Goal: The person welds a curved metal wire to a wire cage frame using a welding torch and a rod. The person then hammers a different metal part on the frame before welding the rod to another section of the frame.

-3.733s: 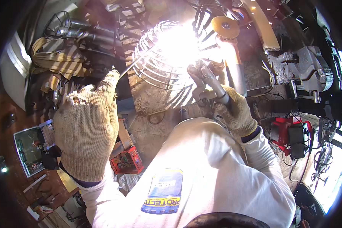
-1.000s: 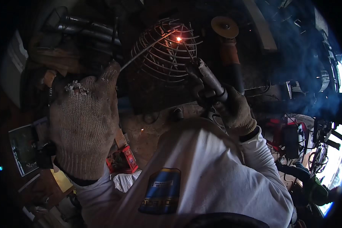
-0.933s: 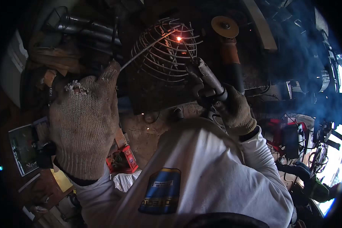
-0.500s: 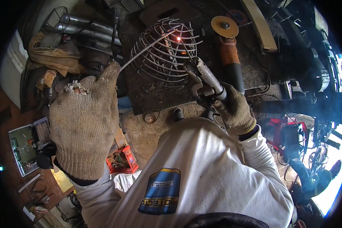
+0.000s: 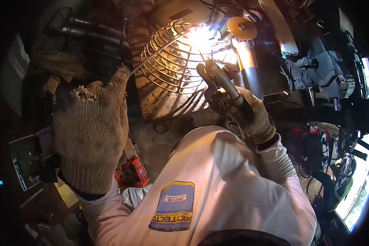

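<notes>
A rounded cage of bent metal rods (image 5: 168, 61) rests on the dark metal worktable. My left hand (image 5: 92, 131), in a knitted glove torn at the knuckle, pinches the near end of a thin metal rod (image 5: 151, 56). The rod's far end reaches the upper right of the cage. My gloved right hand (image 5: 254, 117) is wrapped round a welding electrode holder (image 5: 223, 82). A thin electrode (image 5: 201, 55) runs from its jaws to a brilliant white arc at the cage's right side. Glare hides the contact point.
An angle grinder (image 5: 247, 61) with a tan disc lies just right of the arc. Beyond it are a flat wooden strip (image 5: 276, 24) and a grey bench vise (image 5: 328, 67). Metal tubes (image 5: 90, 30) lie at the far left. A red plastic crate (image 5: 137, 172) stands below on the floor.
The small glowing red spot has become a blinding arc, lighting the table and darkening the surroundings. Both hands stay nearly in place; the electrode holder has shifted slightly.
</notes>
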{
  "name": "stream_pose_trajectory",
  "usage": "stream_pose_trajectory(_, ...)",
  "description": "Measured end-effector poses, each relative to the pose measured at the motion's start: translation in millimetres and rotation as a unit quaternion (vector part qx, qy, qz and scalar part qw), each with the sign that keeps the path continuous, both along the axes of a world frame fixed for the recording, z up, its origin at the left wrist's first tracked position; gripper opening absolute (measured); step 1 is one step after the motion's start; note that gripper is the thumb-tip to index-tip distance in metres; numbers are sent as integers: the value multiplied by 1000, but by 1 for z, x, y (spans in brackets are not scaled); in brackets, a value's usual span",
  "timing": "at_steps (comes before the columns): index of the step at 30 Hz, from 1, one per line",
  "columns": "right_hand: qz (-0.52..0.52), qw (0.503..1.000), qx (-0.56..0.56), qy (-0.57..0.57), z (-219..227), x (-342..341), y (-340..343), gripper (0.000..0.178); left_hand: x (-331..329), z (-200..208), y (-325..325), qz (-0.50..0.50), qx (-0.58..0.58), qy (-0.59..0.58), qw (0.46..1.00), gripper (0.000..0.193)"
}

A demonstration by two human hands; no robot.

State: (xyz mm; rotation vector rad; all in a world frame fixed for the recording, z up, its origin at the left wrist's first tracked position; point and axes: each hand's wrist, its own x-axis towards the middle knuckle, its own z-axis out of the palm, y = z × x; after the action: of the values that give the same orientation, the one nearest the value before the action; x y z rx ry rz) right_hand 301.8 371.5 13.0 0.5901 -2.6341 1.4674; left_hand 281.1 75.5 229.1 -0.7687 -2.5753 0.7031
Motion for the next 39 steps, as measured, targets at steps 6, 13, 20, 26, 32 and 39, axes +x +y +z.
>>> stream_pose_trajectory(6, -25, 959, -247, -136, 9, 15, -4, 55, 6, -6, -6, 13, -48, 53, 997, 32)
stream_pose_trajectory(13, -34, 969, -199, -146, 20, 14, 0, 70, 8, -8, -14, -1, -33, 43, 999, 31)
stream_pose_trajectory(20, -27, 974, -138, -178, 21, 14, 1, 62, 11, -9, -20, -4, 5, 30, 1000, 41)
stream_pose_trajectory(26, -36, 984, -86, -152, 10, 12, 2, 58, 6, 3, -9, 50, -29, -53, 997, 42)
stream_pose_trajectory(32, -38, 983, -76, -160, 8, 10, 1, 60, 5, 5, -5, 72, -1, -79, 994, 43)
stream_pose_trajectory(39, -45, 986, -63, -148, 3, 10, 1, 59, 8, -3, -10, 23, -40, 7, 999, 43)
